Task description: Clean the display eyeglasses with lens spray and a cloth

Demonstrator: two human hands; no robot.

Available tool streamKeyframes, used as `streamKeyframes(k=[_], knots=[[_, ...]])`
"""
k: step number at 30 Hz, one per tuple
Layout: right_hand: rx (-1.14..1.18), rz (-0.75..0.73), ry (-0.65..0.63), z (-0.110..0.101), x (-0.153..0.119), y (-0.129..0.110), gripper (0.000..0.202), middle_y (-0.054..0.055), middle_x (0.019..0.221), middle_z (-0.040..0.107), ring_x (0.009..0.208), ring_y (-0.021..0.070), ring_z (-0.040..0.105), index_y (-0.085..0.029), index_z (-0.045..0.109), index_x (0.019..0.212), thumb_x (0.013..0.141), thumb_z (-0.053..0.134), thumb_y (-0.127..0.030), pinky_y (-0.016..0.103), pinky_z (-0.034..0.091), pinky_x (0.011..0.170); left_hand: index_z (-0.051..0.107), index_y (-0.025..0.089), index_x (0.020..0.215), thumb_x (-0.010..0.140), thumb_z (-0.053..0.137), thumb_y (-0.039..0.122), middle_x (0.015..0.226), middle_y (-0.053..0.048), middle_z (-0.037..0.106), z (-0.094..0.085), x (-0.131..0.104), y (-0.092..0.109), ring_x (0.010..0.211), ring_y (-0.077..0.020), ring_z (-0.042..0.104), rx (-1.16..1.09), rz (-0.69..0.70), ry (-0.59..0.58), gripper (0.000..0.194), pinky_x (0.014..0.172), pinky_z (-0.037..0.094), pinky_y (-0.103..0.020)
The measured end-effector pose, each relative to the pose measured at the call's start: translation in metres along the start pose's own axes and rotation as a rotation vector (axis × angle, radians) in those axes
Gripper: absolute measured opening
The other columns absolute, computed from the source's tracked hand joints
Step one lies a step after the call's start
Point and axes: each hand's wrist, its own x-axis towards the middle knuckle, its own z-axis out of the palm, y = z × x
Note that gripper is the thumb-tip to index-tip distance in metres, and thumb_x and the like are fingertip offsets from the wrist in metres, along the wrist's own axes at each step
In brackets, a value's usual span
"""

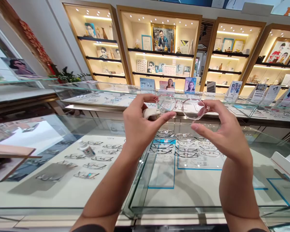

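A pair of eyeglasses (183, 108) with thin round pinkish rims is held up in front of me, above the glass counter. My left hand (142, 119) grips its left side, fingertips at the upper rim and thumb below the lens. Tucked into the same hand is a bunched white cloth or tissue (149, 112). At the other end, the fingers of my right hand (222, 129) are at the hinge, curled round the frame's side. The right thumb points in just under the right lens. Parts of the temples are hidden by my hands.
Below lies a glass display counter (159, 196) with rows of glasses (186, 151) inside. A white bottle (87, 149) stands on the left section. A white tray (284, 164) sits at the right edge. Farther back are another glass case (103, 96) and lit shelves (159, 53).
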Motion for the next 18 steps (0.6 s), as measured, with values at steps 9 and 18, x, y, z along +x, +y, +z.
streamKeyframes(k=[9,18], knots=[[-0.010,0.016,0.151,0.009,0.001,-0.003,0.040,0.002,0.101,0.071,0.095,0.0223,0.070,-0.031,0.068,0.123,0.089,0.077,-0.048,0.045,0.059,0.095,0.069,0.026,0.104,0.075,0.089,0.057,0.098,-0.004,0.073,-0.007,-0.002,0.014,0.089,-0.0235,0.070,0.049,-0.051,0.032,0.047,0.075,0.061,-0.039],[0.001,0.068,0.131,0.005,0.002,0.006,0.040,0.004,0.114,0.074,0.106,0.0257,0.073,-0.033,0.068,0.127,0.091,0.076,-0.049,0.049,0.060,0.097,0.075,0.031,0.112,0.080,0.085,0.058,0.104,-0.003,0.078,-0.017,0.002,0.013,0.094,-0.0257,0.074,0.012,-0.005,-0.062,0.043,0.074,0.065,-0.041]])
